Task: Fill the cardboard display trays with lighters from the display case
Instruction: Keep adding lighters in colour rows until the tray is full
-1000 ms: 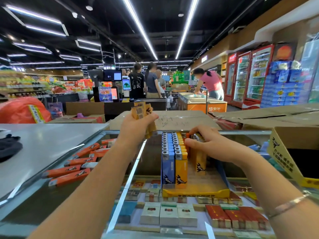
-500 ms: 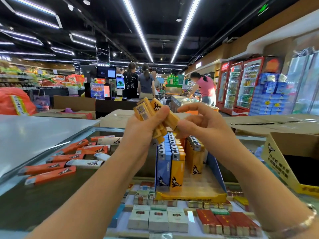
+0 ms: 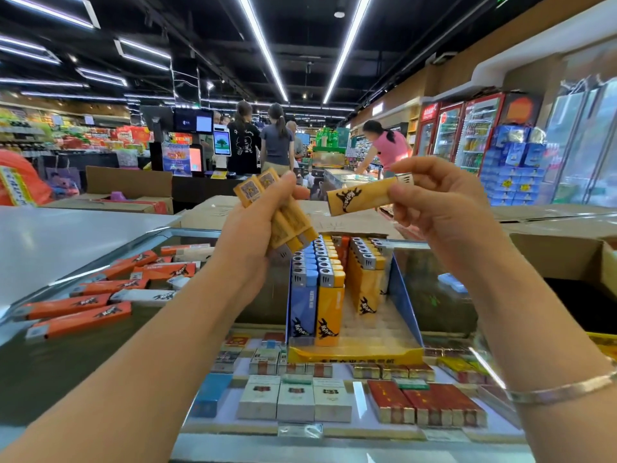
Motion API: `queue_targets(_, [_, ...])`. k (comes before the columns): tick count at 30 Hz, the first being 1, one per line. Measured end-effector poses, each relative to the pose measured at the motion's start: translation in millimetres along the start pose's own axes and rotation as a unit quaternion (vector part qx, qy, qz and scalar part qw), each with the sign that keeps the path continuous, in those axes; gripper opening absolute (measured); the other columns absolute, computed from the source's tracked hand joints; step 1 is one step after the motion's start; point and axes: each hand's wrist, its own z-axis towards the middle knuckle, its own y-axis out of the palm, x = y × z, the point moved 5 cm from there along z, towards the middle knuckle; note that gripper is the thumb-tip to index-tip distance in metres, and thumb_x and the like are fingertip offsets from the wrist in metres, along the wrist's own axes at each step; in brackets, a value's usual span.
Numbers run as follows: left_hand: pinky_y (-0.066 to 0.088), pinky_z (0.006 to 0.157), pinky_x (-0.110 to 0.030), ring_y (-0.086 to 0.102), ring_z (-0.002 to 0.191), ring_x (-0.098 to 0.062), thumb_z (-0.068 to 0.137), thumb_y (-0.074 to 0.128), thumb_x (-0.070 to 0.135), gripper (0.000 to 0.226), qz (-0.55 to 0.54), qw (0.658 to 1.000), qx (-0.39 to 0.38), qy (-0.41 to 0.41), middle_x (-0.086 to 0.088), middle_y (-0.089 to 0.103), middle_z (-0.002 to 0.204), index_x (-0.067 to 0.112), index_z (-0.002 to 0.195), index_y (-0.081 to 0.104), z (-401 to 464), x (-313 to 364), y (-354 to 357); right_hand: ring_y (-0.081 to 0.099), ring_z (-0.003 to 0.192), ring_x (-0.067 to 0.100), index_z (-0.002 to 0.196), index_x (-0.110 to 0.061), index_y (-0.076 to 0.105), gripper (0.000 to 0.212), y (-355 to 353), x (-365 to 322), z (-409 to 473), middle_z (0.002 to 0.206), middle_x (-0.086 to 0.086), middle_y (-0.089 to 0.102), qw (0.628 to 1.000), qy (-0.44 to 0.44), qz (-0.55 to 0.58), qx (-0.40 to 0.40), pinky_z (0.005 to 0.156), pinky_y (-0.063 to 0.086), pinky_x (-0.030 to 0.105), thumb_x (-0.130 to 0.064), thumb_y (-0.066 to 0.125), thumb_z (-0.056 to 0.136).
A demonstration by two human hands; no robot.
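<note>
I'm mid-load above the tray (image 3: 354,354): left hand (image 3: 253,228) grips a bundle of yellow lighters (image 3: 283,212), right hand (image 3: 444,198) pinches one lighter (image 3: 360,197), which next wants standing in the tray's open row.

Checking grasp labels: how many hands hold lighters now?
2. Left hand grips a bunch of yellow lighters above the display tray; right hand pinches a single yellow lighter alongside.
</note>
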Motion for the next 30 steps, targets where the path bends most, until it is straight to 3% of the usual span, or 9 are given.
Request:
queue_targets(5, [0.052,0.05,-0.022,0.065,0.058,-0.006,0.066,0.057,0.053,0.036,-0.014,1.0,-0.006,-0.005,0.01,0.064,0.059,0.024,0.082,0.071,2,0,-6,0.052,0.053,0.013,0.08,-0.015,0.066,0.017,1,-13,-4,0.062,-0.008,0.062,0.992,0.002,-0.081,-0.093,0.05,0.046,0.02,-0.013,0.071,0.064])
queue_targets(11, [0.052,0.05,-0.018,0.062,0.055,-0.005,0.067,0.066,0.04,0.027,-0.014,1.0,-0.013,-0.005,0.001,0.071,0.071,0.018,0.084,0.066,6,-6,-5,0.055,0.055,0.013,0.084,-0.022,0.068,0.018,9,-3,-8,0.08,0.008,0.064,0.937,0.058,-0.28,-0.201,0.056,0.05,0.025,-0.007,0.073,0.074])
queue_targets(14, [0.053,0.051,-0.018,0.068,0.061,-0.008,0.069,0.067,0.033,0.026,-0.018,1.0,-0.016,-0.014,-0.002,0.073,0.077,0.019,0.09,0.06,5,-8,-6,0.055,0.049,0.001,0.082,-0.022,0.061,0.021,15,8,-9,0.076,-0.008,0.061,0.906,0.074,-0.343,-0.238,0.051,0.05,0.017,-0.004,0.071,0.077])
queue_targets(18, [0.052,0.05,-0.017,0.07,0.067,-0.011,0.071,0.065,0.032,0.03,-0.029,0.999,-0.01,-0.01,-0.003,0.074,0.083,0.019,0.097,0.055,6,-7,-7,0.056,0.045,0.001,0.076,-0.021,0.058,0.022,16,18,-10,0.05,-0.016,0.058,0.886,0.104,-0.375,-0.253,0.047,0.049,0.015,-0.003,0.071,0.077])
queue_targets(26, [0.047,0.043,-0.014,0.065,0.058,-0.004,0.065,0.066,0.037,0.039,0.041,0.999,-0.014,-0.014,0.0,0.073,0.075,0.013,0.095,0.058,3,-6,-3,0.056,0.047,0.005,0.073,-0.022,0.056,0.024,22,18,-9,0.068,-0.004,0.056,0.881,0.078,-0.407,-0.231,0.048,0.048,0.017,-0.008,0.075,0.074])
queue_targets(30, [0.045,0.042,-0.013,0.059,0.052,-0.002,0.065,0.065,0.041,0.046,0.082,0.996,-0.018,-0.006,0.005,0.069,0.065,0.01,0.098,0.058,1,-6,-2,0.061,0.056,0.013,0.076,-0.021,0.051,0.026,21,26,-10,0.074,0.003,0.059,0.863,0.118,-0.419,-0.254,0.056,0.055,0.028,-0.005,0.071,0.078])
